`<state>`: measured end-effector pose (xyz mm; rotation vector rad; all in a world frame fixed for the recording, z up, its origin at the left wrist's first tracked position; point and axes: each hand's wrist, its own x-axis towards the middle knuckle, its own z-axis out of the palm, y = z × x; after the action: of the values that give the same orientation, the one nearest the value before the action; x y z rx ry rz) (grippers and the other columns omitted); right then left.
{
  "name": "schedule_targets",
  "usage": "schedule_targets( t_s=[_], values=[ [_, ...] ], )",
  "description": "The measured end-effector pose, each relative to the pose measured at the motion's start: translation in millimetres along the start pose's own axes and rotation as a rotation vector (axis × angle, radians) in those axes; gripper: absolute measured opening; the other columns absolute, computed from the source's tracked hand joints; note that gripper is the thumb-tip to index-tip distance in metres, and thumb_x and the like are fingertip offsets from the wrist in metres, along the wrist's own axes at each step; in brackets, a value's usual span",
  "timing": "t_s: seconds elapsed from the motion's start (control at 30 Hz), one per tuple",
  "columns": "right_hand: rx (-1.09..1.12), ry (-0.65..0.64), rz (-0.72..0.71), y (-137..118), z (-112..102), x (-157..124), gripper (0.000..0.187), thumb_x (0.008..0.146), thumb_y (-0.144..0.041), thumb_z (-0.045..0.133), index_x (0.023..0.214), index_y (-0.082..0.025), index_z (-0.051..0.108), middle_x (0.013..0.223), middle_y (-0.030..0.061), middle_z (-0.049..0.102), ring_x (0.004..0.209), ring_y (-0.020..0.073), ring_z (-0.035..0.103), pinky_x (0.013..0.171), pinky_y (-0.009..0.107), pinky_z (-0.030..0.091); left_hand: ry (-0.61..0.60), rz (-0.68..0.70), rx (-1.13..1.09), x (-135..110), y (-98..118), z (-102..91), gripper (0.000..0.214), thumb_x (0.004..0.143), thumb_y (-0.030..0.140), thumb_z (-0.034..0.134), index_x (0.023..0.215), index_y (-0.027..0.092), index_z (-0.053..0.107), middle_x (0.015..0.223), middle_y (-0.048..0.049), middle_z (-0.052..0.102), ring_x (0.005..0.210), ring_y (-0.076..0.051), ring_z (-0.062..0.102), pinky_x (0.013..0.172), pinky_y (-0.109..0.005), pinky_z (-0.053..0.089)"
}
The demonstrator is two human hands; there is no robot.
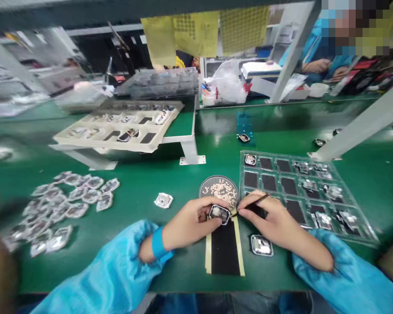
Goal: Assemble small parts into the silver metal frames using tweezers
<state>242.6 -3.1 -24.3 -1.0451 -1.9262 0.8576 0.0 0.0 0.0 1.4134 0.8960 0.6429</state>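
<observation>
Between thumb and fingers, my left hand (196, 218) holds a small watch case (220, 213) with rounded corners and parts inside. My right hand (270, 218) pinches thin dark tweezers (260, 199), their tip close to the case's right edge; whether they touch it I cannot tell. Under the case lies a black mat strip (225, 253) edged with yellow tape. Just behind it stands a round dish (212, 185) filled with many tiny pale pieces. Another silvery watch case (261, 245) rests below my right hand. A lone white-rimmed case (163, 200) lies left of the dish.
A clear compartment tray (353, 196) with several cases sits at right. Several wrapped cases (55, 205) are heaped at left. A cream tray (118, 126) stands on a raised shelf (188, 148). Slanted white posts (363, 117) cross the right side. A co-worker's hands (317, 66) show behind.
</observation>
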Motion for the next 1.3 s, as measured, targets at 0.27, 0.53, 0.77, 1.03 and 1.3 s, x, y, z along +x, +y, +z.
schedule_targets(
  t_s=[0.27, 0.53, 0.77, 1.03, 1.3],
  values=[
    [0.157, 0.056, -0.042, -11.9, -10.7, 1.6, 0.012, 0.093, -0.013, 0.065, 0.096, -0.023, 0.069, 0.092, 0.0028, 0.070, 0.090, 0.0209, 0.066, 0.082, 0.040, 0.052, 0.042, 0.049, 0.084, -0.8, -7.0, -4.6, 0.022, 0.094, 0.028, 0.064, 0.111, 0.020, 0.074, 0.112, -0.0063, 0.075, 0.100, -0.021, 0.069, 0.091, -0.035, 0.053],
    [0.170, 0.075, -0.295, -40.0, -13.9, 22.3, 0.027, 0.085, 0.000, 0.066, 0.101, -0.021, 0.071, 0.092, 0.0054, 0.072, 0.090, 0.0235, 0.066, 0.082, 0.045, 0.052, 0.120, 0.021, 0.055, -3.9, -9.1, 0.0, 0.021, 0.089, 0.019, 0.064, 0.110, 0.015, 0.068, 0.100, -0.0073, 0.075, 0.086, -0.018, 0.069, 0.076, -0.031, 0.056],
    [0.064, 0.033, -0.376, -27.2, 3.1, 18.1, 0.029, 0.082, 0.003, 0.067, 0.101, -0.019, 0.071, 0.093, 0.0065, 0.074, 0.091, 0.0238, 0.067, 0.083, 0.046, 0.052, 0.077, 0.038, 0.153, -4.5, -13.0, 0.2, 0.028, 0.087, 0.015, 0.061, 0.112, 0.018, 0.074, 0.102, -0.0056, 0.077, 0.101, -0.023, 0.070, 0.092, -0.037, 0.055],
    [-0.009, -0.002, -0.404, -26.0, 3.4, 17.7, 0.030, 0.082, 0.002, 0.066, 0.103, -0.019, 0.070, 0.096, 0.0070, 0.075, 0.092, 0.0242, 0.067, 0.084, 0.047, 0.052, 0.100, 0.077, 0.298, -5.6, -12.5, 0.2, 0.036, 0.090, 0.017, 0.059, 0.123, 0.022, 0.073, 0.102, -0.0037, 0.079, 0.092, -0.021, 0.072, 0.084, -0.033, 0.058],
    [-0.033, 0.009, -0.423, -26.6, 4.7, 17.5, 0.030, 0.082, 0.003, 0.067, 0.104, -0.018, 0.070, 0.095, 0.0073, 0.074, 0.091, 0.0235, 0.066, 0.082, 0.046, 0.053, 0.103, 0.128, 0.352, -6.8, -15.9, -0.7, 0.042, 0.090, 0.014, 0.058, 0.128, 0.025, 0.070, 0.106, -0.0024, 0.078, 0.088, -0.019, 0.071, 0.081, -0.031, 0.057]
  ],
)
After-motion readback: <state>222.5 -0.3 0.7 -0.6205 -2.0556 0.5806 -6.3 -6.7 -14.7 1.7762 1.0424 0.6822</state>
